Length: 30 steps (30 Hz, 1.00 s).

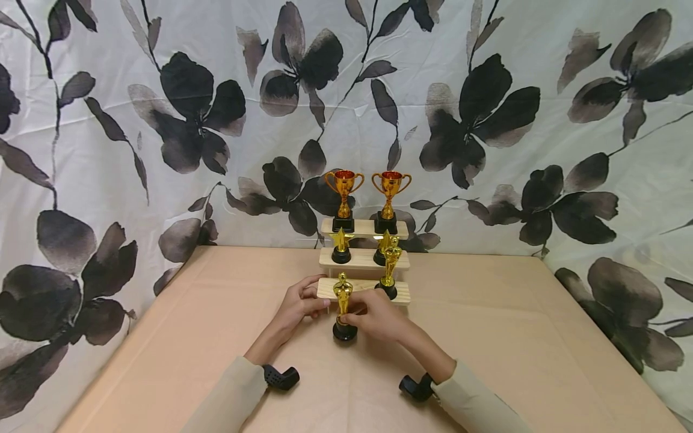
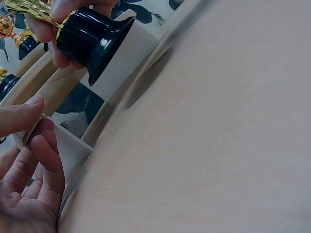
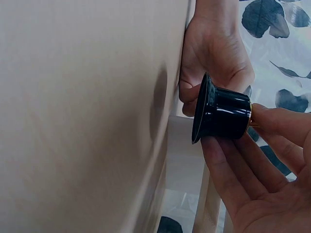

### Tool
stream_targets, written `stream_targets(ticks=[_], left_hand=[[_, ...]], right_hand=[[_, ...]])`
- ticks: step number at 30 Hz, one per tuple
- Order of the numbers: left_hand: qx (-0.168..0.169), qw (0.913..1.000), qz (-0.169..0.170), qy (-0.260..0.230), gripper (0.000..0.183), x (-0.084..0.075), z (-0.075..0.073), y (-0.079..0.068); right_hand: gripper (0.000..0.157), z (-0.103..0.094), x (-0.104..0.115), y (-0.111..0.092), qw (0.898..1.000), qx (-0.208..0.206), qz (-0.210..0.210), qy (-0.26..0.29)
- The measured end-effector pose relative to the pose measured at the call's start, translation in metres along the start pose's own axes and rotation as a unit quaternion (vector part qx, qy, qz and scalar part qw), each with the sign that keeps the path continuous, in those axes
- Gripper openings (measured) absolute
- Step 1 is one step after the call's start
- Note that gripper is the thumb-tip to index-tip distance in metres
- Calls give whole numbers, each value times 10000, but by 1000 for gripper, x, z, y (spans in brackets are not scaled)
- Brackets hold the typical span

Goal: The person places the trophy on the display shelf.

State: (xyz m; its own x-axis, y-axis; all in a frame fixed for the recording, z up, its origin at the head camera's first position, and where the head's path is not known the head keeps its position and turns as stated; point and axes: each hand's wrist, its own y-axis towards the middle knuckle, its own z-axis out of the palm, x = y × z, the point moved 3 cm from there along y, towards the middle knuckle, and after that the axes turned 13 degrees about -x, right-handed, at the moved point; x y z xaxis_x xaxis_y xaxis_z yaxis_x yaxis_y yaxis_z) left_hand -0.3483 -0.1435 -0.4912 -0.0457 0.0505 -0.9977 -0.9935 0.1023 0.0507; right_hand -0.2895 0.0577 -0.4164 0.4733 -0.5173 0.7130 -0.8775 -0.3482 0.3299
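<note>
My right hand (image 1: 381, 316) pinches a gold figurine trophy (image 1: 343, 291) around its lower part, just above the black base (image 3: 226, 114). The trophy is upright, held off the table in front of a three-step wooden display stand (image 1: 364, 284). With thumb and fingers, my left hand (image 1: 295, 308) grips the left end of the stand's lowest step, as the left wrist view shows up close. A matching figurine trophy (image 1: 391, 264) stands on the right of that step. Two star trophies (image 1: 341, 240) occupy the middle step, and two gold cup trophies (image 1: 344, 186) the top one.
The stand is on a table with a beige cover (image 1: 476, 325), toward its back edge. Behind hangs a white curtain (image 1: 379, 138) with dark flowers. Black wrist cameras (image 1: 281, 379) sit at both sleeves.
</note>
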Motion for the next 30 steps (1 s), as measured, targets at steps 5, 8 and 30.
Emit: stream_targets(ticks=[5, 8, 30], left_hand=[[15, 10000, -1, 0, 73, 0, 0, 1], [16, 10000, 10, 17, 72, 1, 1, 2], [-66, 10000, -53, -33, 70, 1, 0, 0]], right_hand=[[4, -1, 1, 2, 10000, -31, -18, 4], [6, -1, 2, 3, 10000, -47, 20, 3], [5, -18, 7, 16, 9990, -438, -88, -79]])
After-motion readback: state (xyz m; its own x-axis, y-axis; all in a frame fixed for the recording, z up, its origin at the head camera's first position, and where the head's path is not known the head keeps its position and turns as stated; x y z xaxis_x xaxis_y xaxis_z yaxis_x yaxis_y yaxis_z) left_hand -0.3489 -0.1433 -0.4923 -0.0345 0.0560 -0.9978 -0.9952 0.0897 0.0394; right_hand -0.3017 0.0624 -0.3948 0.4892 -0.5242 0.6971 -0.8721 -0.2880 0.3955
